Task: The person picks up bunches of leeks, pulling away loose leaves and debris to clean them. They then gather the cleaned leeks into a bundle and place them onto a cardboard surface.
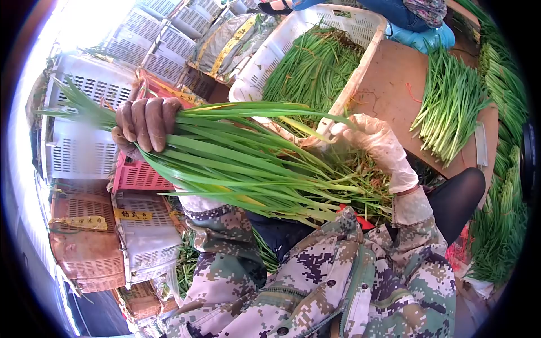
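Left hand (pixel 147 125): clenched round leafy bunch (pixel 242 158) | right hand (pixel 376 147): seemingly pinching outer leaf (pixel 319 114) | likely separating; calls for steady hold

A pink crate (pixel 143 176) sits among pale crates (pixel 149 242), one bearing a yellow label (pixel 133 214).

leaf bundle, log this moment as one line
left hand: gripping leaf bundle | right hand: near its stem end | white crate: leaves inside | brown board: another bundle

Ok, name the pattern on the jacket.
The jacket has a pixelated camouflage pattern in green, brown, purple and pale tones, clearest in the head view.
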Demonstrator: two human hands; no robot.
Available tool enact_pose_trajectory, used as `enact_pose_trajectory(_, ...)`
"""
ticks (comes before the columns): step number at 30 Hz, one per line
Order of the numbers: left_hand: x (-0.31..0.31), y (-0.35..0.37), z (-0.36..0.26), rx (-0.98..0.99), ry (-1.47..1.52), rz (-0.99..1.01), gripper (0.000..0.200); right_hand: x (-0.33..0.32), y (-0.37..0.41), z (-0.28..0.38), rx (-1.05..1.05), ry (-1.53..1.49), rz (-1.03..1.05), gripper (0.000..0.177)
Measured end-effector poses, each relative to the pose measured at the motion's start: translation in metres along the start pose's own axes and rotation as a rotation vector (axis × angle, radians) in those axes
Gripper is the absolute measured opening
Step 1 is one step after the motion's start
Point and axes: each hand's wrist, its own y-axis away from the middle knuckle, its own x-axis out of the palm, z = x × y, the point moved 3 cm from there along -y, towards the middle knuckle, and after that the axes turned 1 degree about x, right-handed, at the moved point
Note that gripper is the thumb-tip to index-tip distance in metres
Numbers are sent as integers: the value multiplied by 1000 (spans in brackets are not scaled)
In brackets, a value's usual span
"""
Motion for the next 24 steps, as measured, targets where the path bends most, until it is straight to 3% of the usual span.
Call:
enact_pose_trajectory(2,1,-1,3,53,46,-4,24,8,0,4,-103,-162,26,19)
enact_pose_trajectory(4,4,-4,4,52,47,-6,24,12,2,11,-72,-202,5,20)
enact_pose_trajectory(6,4,-7,5,47,48,-12,24,14,1,13,-48,-32,32,22)
enact_pose_trajectory(7,2,-8,6,30,56,17,24,17,0,9,22,-241,88,24)
enact_pose_trajectory(10,3,-13,9,9,59,37,23,25,-3,14,25,-178,169,27)
enact_pose_trajectory(12,5,-15,12,6,56,27,22,28,-4,8,-19,-312,191,30)
enact_pose_trajectory(14,7,-18,15,15,66,44,22,33,-6,12,-15,-252,339,28)
enact_pose_trajectory(15,8,-18,16,33,56,19,21,24,2,18,-11,-58,365,27)
enact_pose_trajectory(20,15,-22,21,33,15,-3,22,23,5,11,-62,-142,392,26)
enact_pose_trajectory(24,14,-30,24,-30,86,158,22,24,9,24,101,56,433,27)
